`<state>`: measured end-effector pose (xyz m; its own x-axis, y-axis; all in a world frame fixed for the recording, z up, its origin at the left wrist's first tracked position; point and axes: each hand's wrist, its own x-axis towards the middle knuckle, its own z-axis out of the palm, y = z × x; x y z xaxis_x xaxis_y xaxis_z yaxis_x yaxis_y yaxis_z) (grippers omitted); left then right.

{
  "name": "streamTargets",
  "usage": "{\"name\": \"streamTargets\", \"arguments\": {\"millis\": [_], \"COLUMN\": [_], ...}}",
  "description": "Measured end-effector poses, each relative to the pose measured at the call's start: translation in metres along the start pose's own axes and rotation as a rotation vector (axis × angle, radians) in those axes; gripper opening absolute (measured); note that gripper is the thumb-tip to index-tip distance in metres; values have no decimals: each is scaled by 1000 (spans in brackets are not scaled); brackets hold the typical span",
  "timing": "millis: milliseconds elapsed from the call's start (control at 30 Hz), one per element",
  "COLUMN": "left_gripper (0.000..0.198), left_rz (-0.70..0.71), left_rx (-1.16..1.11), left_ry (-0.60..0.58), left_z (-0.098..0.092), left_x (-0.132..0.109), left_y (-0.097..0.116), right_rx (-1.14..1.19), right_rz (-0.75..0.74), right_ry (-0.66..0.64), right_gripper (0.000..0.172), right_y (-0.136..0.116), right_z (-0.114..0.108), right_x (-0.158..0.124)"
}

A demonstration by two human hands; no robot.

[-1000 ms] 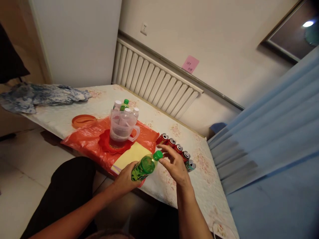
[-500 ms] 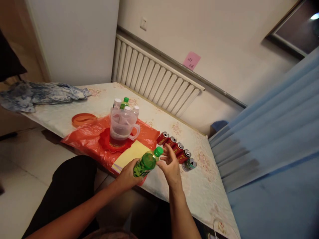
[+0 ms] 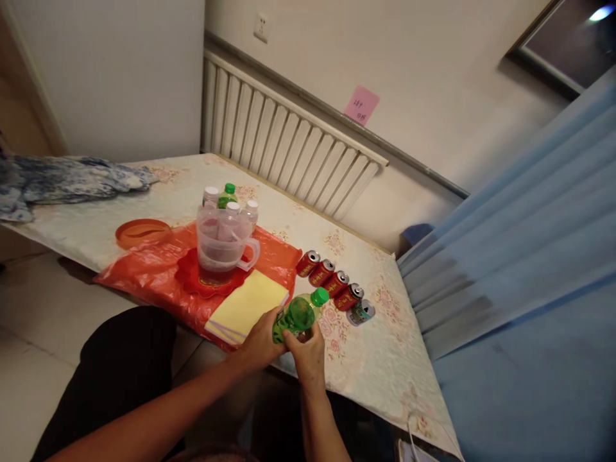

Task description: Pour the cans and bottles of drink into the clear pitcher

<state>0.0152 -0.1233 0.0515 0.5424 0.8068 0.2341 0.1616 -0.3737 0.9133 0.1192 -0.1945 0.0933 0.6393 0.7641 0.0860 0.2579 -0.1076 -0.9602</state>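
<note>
A green plastic drink bottle (image 3: 299, 314) with a green cap is held tilted above the table's front edge, its cap pointing up and to the right. My left hand (image 3: 262, 337) wraps round its lower left side. Around the right side of the same bottle, my right hand (image 3: 308, 353) is closed, its thumb lying across the label. Behind the hands lies a folded yellow cloth (image 3: 248, 301). A clear plastic jug (image 3: 221, 240) with some liquid in it stands in a red scalloped dish (image 3: 187, 276) to the left.
Several red drink cans (image 3: 321, 273) and one green can (image 3: 360, 312) stand in a row on the right. White-capped bottles (image 3: 251, 210) and another green bottle (image 3: 228, 197) are behind the jug. An orange lid (image 3: 139, 234) rests beside the red plastic sheet (image 3: 139, 269).
My right hand has come down from beside the cap and closed on the bottle's body. The bottle has shifted slightly right, and the view has turned a little.
</note>
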Motion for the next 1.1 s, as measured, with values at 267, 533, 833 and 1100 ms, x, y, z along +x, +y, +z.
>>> {"name": "streamTargets", "arguments": {"millis": [267,533,833,1100], "left_gripper": [63,32,32,33], "left_rz": [152,206,207,192], "left_rx": [370,740,761,779], "left_ry": [-69,45,68,63], "left_z": [-6,-34,-35,-36], "left_x": [31,52,49,49], "left_y": [-57,-99,-105,-98], "right_rx": [-6,-28,-56,5], "right_rz": [-42,-34,-103,-105], "right_ry": [92,183,207,160], "right_gripper": [40,49,45,54], "right_y": [10,31,40,62], "right_z": [-35,-37,-13,7], "right_x": [43,103,150,174]}}
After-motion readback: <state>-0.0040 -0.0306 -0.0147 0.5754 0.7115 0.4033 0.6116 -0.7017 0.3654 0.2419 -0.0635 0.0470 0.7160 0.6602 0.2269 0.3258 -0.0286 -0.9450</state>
